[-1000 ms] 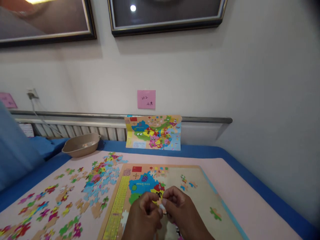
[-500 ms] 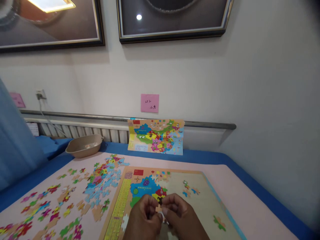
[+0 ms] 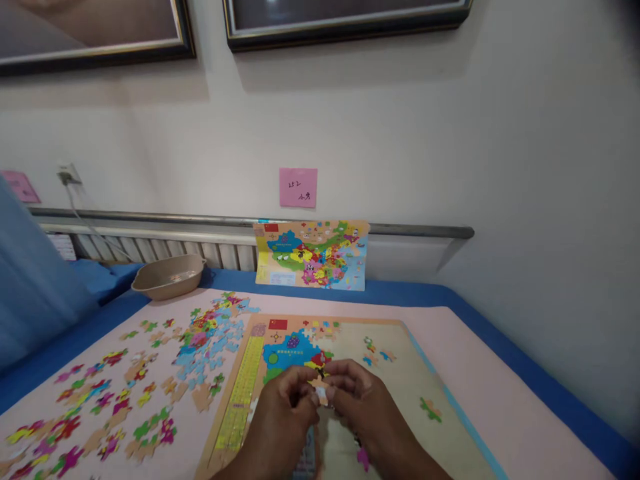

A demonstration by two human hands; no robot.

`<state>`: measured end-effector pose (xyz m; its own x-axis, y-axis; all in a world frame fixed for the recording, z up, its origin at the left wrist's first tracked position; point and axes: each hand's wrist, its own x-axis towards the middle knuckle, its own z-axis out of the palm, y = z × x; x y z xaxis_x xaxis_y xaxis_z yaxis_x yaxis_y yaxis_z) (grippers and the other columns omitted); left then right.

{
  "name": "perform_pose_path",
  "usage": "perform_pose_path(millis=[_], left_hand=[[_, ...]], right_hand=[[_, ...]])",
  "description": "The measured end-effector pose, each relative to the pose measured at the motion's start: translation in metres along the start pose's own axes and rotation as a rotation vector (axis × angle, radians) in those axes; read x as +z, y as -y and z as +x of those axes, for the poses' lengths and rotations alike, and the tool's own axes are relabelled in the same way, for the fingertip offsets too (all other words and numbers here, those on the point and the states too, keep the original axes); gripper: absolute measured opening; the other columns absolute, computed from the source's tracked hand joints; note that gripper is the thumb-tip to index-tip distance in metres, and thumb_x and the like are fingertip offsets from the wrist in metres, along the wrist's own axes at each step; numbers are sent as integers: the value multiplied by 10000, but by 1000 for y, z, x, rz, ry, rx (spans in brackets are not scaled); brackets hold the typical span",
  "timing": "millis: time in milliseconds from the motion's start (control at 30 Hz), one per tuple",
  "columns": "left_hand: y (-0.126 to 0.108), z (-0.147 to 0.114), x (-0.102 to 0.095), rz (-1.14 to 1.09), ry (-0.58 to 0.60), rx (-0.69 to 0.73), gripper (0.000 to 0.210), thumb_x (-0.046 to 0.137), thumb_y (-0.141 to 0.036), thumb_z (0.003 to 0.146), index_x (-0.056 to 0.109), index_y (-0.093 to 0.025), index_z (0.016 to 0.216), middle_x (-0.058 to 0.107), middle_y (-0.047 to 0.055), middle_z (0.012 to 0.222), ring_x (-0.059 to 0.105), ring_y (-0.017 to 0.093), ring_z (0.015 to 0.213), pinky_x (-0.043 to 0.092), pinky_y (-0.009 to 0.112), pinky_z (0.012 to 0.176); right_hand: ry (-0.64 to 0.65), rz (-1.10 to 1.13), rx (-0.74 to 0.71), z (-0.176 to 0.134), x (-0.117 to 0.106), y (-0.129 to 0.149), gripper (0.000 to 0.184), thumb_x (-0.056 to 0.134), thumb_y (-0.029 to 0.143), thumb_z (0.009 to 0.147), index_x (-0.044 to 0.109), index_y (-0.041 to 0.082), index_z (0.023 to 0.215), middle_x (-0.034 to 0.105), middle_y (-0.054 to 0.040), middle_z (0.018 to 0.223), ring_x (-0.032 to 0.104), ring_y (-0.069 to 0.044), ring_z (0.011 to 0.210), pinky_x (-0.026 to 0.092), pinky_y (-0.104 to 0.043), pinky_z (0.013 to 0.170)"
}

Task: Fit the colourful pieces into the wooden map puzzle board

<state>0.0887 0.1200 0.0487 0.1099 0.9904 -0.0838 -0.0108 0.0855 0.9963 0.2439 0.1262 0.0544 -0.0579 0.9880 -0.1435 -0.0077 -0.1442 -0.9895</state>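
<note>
Between the fingertips of both hands is an orange-and-white puzzle piece (image 3: 321,392), held above the puzzle board (image 3: 400,407). My left hand (image 3: 286,415) pinches it from the left, and my right hand (image 3: 363,407) grips it from the right. Just beyond the fingers, the joined part of the map puzzle (image 3: 290,350) shows a blue region, a red patch and a small flag. Both hands cover some of the board's middle. A magenta piece (image 3: 363,459) lies close by my right wrist.
Many loose puzzle pieces (image 3: 150,427) spread over the pink tabletop at left. A beige basin (image 3: 170,277) stands behind them. A printed reference map (image 3: 313,257) leans against the wall below a metal rail (image 3: 420,231). A few pieces (image 3: 431,409) lie on the board's right side.
The view has tipped downward, so the wall things sit higher. Both hands still hold the puzzle piece, which appears turned, and the magenta piece by the right wrist has come into sight.
</note>
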Motion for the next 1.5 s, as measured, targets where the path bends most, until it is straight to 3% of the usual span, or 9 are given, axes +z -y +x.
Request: perform_pose_path(millis=[200,367,667,800,900,1233,1500], left_hand=[[-4,-3,-4,185,38,42,511,589,-380,763,689,-113,1188,652,58,863,589,195,758,445,326,707],[-5,-5,-4,250,60,53,500,574,-377,805,688,-133,1226,648,52,851,590,198,765,438,323,699],[1,-5,-3,302,87,109,473,579,-164,788,656,-167,1255,632,24,869,606,176,760,460,298,705],[4,-6,-5,567,82,342,602,564,-5,691,654,-236,1240,655,21,921,601,197,812,448,323,748],[5,-6,-7,668,66,461,545,553,43,647,679,-221,1107,663,32,930,609,223,834,431,340,750],[3,-6,-9,623,91,317,436,543,-10,700,652,-218,1067,609,5,856,566,189,778,406,318,699],[6,-6,-11,695,95,426,513,541,-39,655,631,-234,1121,641,46,999,599,260,930,450,408,802]], right_hand=[[22,-3,21,-2,-1,5,364,778,403,680,687,202,969,690,-33,829,523,-127,611,346,-235,522],[32,6,22,-3,-2,7,319,768,386,684,678,195,924,664,-16,790,494,-114,594,346,-237,530],[-2,-17,16,-2,-3,6,304,718,366,682,659,197,928,627,11,737,504,-114,587,363,-233,535],[-1,-29,26,2,-4,6,294,716,358,658,631,191,885,625,20,703,495,-95,545,356,-220,516],[17,19,62,4,-3,4,305,719,352,647,609,190,882,616,34,682,480,-77,505,354,-213,502],[21,32,101,2,-1,-1,321,721,344,644,596,191,897,604,43,647,516,-88,491,349,-217,484],[35,54,86,-1,-1,5,297,736,316,664,602,189,897,593,51,673,509,-78,520,369,-220,515]])
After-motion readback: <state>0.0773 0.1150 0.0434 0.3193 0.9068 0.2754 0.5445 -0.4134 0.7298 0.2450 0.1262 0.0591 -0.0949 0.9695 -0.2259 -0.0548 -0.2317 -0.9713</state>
